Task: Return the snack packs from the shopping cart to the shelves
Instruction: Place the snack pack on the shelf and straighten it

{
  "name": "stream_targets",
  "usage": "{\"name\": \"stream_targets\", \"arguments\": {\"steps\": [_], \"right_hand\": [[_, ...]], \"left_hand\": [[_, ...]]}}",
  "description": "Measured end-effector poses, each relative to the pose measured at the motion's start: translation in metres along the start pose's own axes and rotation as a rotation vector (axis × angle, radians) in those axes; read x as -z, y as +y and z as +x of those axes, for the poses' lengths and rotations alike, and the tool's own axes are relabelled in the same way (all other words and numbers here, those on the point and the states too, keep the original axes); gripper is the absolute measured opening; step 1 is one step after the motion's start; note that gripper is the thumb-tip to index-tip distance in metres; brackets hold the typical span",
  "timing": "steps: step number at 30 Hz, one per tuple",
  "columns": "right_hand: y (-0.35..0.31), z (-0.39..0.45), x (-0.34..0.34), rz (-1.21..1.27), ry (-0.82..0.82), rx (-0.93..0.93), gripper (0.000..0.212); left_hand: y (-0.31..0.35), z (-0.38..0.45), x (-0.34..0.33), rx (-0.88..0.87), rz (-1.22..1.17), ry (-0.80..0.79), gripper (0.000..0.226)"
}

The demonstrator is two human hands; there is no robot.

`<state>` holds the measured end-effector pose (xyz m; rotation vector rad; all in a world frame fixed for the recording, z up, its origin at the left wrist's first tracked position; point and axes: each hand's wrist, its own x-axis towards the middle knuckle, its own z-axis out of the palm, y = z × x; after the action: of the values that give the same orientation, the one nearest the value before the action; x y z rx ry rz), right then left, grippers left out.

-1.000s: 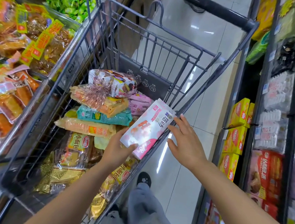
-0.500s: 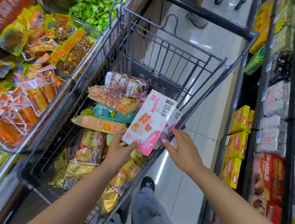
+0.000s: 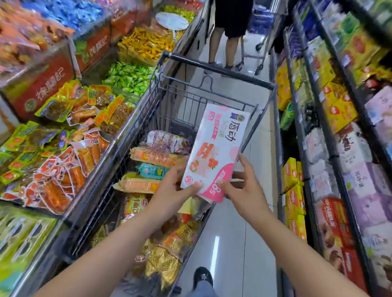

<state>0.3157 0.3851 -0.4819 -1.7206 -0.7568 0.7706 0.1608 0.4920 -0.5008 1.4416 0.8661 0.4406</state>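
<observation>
A white and pink snack pack (image 3: 214, 150) stands upright above the grey wire shopping cart (image 3: 213, 71). My left hand (image 3: 174, 190) grips its lower left corner and my right hand (image 3: 244, 190) holds its lower right edge. Below it the cart holds several more snack packs (image 3: 154, 158), orange, teal and gold, stacked along its length. Shelves (image 3: 330, 158) with boxed snacks run along the right side of the aisle.
Open bins of loose wrapped snacks (image 3: 74, 134) line the left side, right against the cart. A person in dark shorts (image 3: 228, 27) stands ahead in the aisle next to a second cart (image 3: 262, 26). A strip of tiled floor (image 3: 234, 250) lies between cart and shelves.
The pack has risen from the cart's rim and turned upright. My right hand has closed on its lower right edge. The view has lifted, showing more of the aisle.
</observation>
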Motion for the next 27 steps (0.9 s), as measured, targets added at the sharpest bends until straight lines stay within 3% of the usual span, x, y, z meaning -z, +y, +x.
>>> {"name": "stream_targets", "arguments": {"steps": [2,6,9,13,19,24,27], "right_hand": [[-0.016,-0.026,0.015,-0.024,0.067,0.060,0.072],[-0.039,-0.089,0.055,-0.169,0.163,0.129,0.069],[-0.054,-0.139,0.086,-0.323,0.208,0.165,0.067],[-0.071,-0.197,0.127,-0.467,0.289,0.212,0.062],[-0.080,-0.259,0.198,-0.549,0.481,0.212,0.054],[-0.073,-0.306,0.259,-0.526,0.582,0.181,0.049],[-0.061,-0.327,0.290,-0.487,0.669,0.150,0.046]], "left_hand": [[0.017,-0.008,0.000,-0.072,0.029,-0.068,0.038],[0.062,-0.024,-0.014,-0.218,0.047,-0.168,0.066],[0.097,-0.040,-0.035,-0.359,0.091,-0.241,0.070],[0.139,-0.065,-0.073,-0.495,0.157,-0.273,0.109],[0.185,-0.092,-0.150,-0.844,0.413,-0.315,0.087],[0.209,-0.119,-0.225,-0.868,0.370,-0.475,0.073],[0.209,-0.130,-0.270,-0.874,0.334,-0.485,0.065]]}}
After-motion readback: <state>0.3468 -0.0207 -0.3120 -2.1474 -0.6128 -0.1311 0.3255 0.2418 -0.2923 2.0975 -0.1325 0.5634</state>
